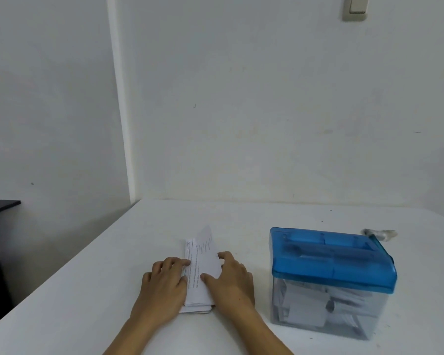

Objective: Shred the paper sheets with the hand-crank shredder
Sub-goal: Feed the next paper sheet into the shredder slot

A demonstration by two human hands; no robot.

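Head view: the stack of paper sheets (199,283) lies on the white table (87,290), its long axis running away from the person. The print is too small to read. The left hand (164,283) presses its left edge, and the right hand (231,280) pinches the lifted top sheet. The blue-lidded shredder (331,278) stands to the right, with its crank (379,234) at the far right end.

What you can't make out

The print on your paper sheets (201,254) is too small to read. Your left hand (164,283) and right hand (232,280) cover the stack's near sides. Toward the table's (87,290) far right edge, the shredder's (331,265) crank handle (381,233) is a blur.
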